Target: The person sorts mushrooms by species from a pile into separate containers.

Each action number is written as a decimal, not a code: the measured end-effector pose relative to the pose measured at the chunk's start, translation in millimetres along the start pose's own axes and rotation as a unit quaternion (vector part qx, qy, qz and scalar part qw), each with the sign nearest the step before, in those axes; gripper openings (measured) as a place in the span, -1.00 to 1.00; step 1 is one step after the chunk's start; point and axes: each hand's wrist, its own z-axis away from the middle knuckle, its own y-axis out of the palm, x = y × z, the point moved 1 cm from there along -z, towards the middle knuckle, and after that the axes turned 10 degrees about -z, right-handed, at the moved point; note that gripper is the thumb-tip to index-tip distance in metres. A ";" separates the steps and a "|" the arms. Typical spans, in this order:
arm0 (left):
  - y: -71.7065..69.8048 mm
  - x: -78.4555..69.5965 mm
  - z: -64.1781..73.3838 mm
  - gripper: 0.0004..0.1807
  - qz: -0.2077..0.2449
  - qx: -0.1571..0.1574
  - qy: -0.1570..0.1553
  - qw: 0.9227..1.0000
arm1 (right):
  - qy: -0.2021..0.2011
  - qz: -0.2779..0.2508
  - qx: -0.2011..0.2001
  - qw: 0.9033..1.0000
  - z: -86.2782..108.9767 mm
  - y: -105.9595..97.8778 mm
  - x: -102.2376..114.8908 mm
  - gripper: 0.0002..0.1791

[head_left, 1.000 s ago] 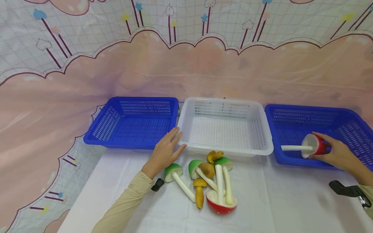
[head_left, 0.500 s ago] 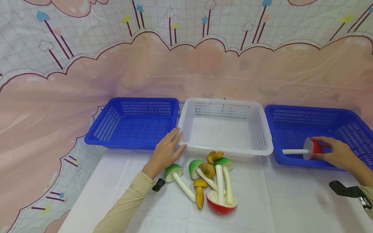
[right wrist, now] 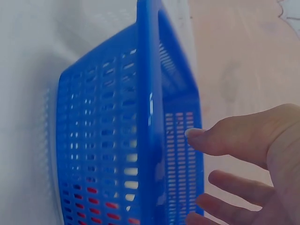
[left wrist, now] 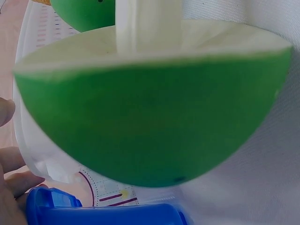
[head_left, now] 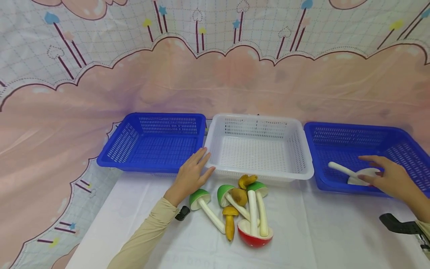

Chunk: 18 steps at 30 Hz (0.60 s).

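Note:
My right hand [head_left: 391, 177] is over the right blue basket [head_left: 312, 164], thumb and fingers apart with nothing between them. Just below it a toy mushroom lies in that basket, its white stem [head_left: 342, 169] pointing left and its pale underside up. In the right wrist view its red cap shows through the slots. Fingers spread, my left hand [head_left: 189, 177] rests at the near corner where the left blue basket [head_left: 151, 168] meets the white basket [head_left: 258, 173]. A green-capped mushroom [head_left: 199, 200] lies right beside that wrist; its cap [left wrist: 154, 117] fills much of the left wrist view.
On the white tablecloth [head_left: 319, 231], several more mushrooms lie in a cluster before the white basket: green-capped, brown-yellow [head_left: 230, 222], and a large red-capped one [head_left: 255, 239]. A pink patterned cloth [head_left: 235, 82] hangs behind the baskets.
My right hand has lowered the red mushroom into the right blue basket and let it go; the mushroom has tipped with its underside up. The left hand has stayed put.

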 end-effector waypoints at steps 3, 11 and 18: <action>-0.3 -0.3 0.0 -0.43 -0.001 0.003 -0.001 1.000 | -0.011 0.005 -0.013 1.000 2.9 0.9 5.6 -0.38; -0.5 -0.5 0.3 -0.42 -0.004 -0.004 0.001 1.000 | -0.039 -0.002 -0.047 0.998 15.0 6.1 24.0 -0.41; 0.6 0.1 0.3 -0.43 -0.003 -0.005 0.002 1.000 | -0.077 -0.033 -0.072 0.994 26.3 11.7 41.5 -0.47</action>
